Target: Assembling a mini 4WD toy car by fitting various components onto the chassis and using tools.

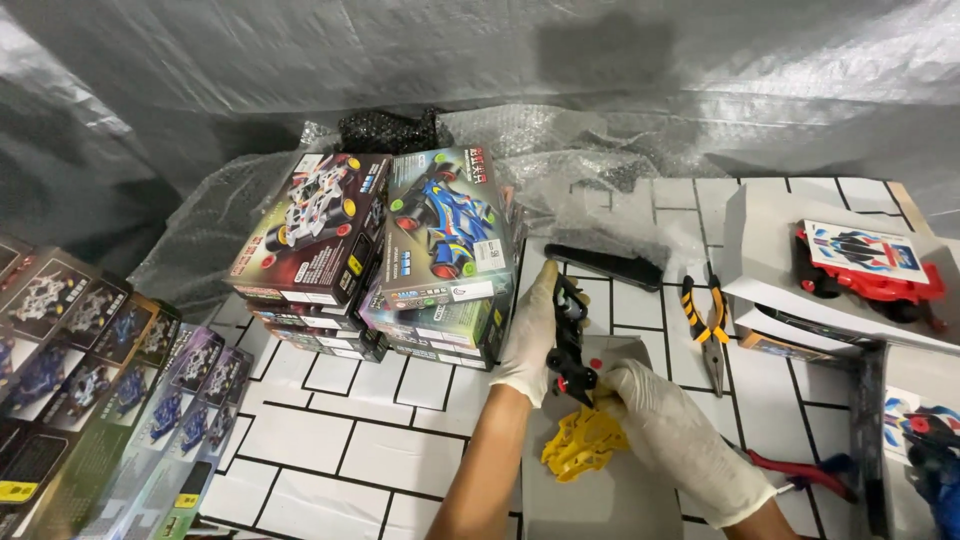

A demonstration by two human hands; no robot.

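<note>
Head view: both gloved hands hold a black toy car frame (570, 340) upright near the table's (340, 440) front edge, left hand (528, 335) fingers pressed flat along it, right hand (665, 425) pinching its lower end. An open box (780, 260) at the right edge holds a red car part (880, 275).

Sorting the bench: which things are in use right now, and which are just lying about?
In use: left hand and right hand on black chassis; yellow part.
Lying about: pliers, stacked boxes, bubble wrap.
</note>
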